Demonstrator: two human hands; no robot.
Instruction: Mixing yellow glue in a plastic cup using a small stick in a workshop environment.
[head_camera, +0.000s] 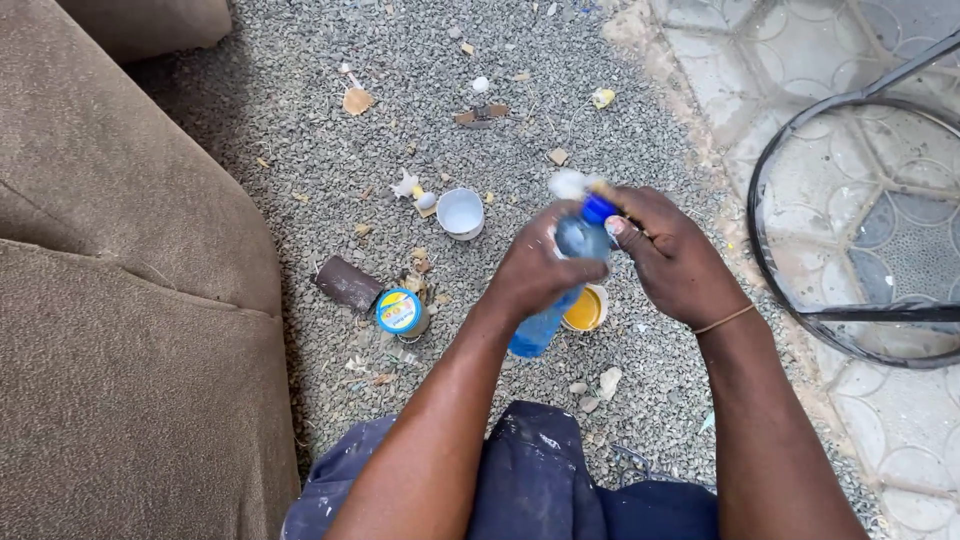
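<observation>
Head view looks straight down past my knees to gravel ground, with a big brown sofa filling the left side and its arm running up to the top corner. On the right a round black metal frame lies over pale patterned paving. My dark blue trousers, flecked with paint, show at the bottom edge. Both my forearms reach forward and meet over the gravel in the middle of the view. My left hand is closed around the body of a blue plastic bottle, fingers wrapped across its upper half, holding it tilted so the base points down toward me and the neck points up and away. My right hand, with a thin band at the wrist, is curled at the top of the bottle, its fingertips pinched at the blue cap; something pale and blurred sits just above the cap and I cannot tell what it is. Directly under the bottle, partly hidden by it, a small open tin of yellow paint stands on the gravel. Left of that a lidded tin with a blue and yellow top sits beside a dark brown block. Further from me a small white cup rests on the gravel, near scraps of dry leaves and litter.
</observation>
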